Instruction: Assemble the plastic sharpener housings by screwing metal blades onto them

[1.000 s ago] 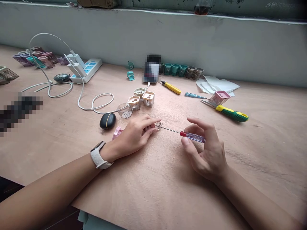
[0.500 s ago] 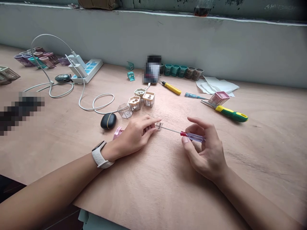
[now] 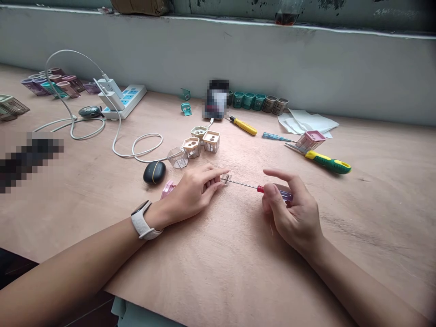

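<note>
Head view. Left hand (image 3: 190, 188): fingertips closed on a small clear piece (image 3: 227, 180), low over the worktop (image 3: 218, 254), probably to stop it turning under the tool. Right hand (image 3: 294, 213): grasping a screwdriver (image 3: 260, 189) by its clear handle, thumb across it, index finger lifted free (perhaps to leave room for rolling the handle). Shaft: nearly level, tip at the clear piece; whether it is seated in a screw is too small to tell.

Beside the left hand: one pink part (image 3: 167, 189), partly hidden; one black case (image 3: 154, 172). Beyond: three peach-topped containers (image 3: 211, 141) and a clear hexagonal cup (image 3: 177, 158), clustered, seemingly for easy reach. Right of these: a green-and-yellow-handled tool (image 3: 329, 162), a pink-topped container (image 3: 311, 141) tilted just beside it. By the wall: green and brown containers (image 3: 260, 101), lined up, presumably out of the working area.
</note>
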The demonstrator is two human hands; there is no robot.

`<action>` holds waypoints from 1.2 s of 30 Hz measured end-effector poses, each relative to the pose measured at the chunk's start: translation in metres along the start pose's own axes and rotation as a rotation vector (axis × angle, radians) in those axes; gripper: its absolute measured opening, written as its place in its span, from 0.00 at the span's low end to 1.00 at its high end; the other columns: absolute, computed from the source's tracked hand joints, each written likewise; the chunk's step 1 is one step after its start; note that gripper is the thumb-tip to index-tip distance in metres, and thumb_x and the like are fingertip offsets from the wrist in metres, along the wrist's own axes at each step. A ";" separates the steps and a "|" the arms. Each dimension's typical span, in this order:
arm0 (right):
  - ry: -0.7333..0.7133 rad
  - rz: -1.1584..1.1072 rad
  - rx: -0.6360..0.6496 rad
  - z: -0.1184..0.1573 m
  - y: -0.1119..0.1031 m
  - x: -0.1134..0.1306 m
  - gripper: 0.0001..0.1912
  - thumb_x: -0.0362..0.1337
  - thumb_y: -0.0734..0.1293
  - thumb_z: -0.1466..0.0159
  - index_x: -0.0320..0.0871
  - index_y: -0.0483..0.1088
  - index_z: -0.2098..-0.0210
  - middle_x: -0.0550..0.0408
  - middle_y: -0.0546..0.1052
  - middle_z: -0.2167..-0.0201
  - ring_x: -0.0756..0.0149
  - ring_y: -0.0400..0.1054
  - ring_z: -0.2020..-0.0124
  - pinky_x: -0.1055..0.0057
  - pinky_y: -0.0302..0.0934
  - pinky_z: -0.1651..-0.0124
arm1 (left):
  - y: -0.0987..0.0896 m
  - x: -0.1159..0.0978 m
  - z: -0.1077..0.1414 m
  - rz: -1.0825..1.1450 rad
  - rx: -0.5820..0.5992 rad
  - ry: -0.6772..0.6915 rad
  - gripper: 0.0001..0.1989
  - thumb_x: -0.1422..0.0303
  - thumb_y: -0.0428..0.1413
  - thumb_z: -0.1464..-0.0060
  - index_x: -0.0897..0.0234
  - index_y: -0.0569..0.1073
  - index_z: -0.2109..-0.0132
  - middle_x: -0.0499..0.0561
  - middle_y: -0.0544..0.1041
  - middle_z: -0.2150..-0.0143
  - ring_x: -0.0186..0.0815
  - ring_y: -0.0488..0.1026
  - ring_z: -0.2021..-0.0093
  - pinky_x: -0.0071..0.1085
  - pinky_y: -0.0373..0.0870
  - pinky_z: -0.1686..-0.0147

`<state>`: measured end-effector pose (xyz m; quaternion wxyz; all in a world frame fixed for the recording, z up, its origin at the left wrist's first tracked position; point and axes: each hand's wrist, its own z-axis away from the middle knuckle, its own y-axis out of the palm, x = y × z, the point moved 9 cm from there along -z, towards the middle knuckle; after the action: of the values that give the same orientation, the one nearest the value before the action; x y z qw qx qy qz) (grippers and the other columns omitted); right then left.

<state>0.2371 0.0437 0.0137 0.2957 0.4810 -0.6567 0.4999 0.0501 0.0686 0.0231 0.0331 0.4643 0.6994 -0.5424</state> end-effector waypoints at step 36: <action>-0.079 0.129 -0.012 -0.002 -0.004 0.009 0.09 0.37 0.68 0.32 0.42 0.69 0.53 0.59 0.75 0.72 0.74 0.70 0.76 0.78 0.66 0.74 | -0.005 -0.001 0.002 0.213 -0.053 -0.010 0.12 0.74 0.59 0.36 0.64 0.77 0.47 0.54 0.79 0.55 0.32 0.77 0.59 0.29 0.78 0.57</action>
<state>0.2368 0.0421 0.0238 0.2396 0.4551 -0.7005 0.4948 0.0466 0.0665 0.0269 0.1065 0.5322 0.6599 -0.5196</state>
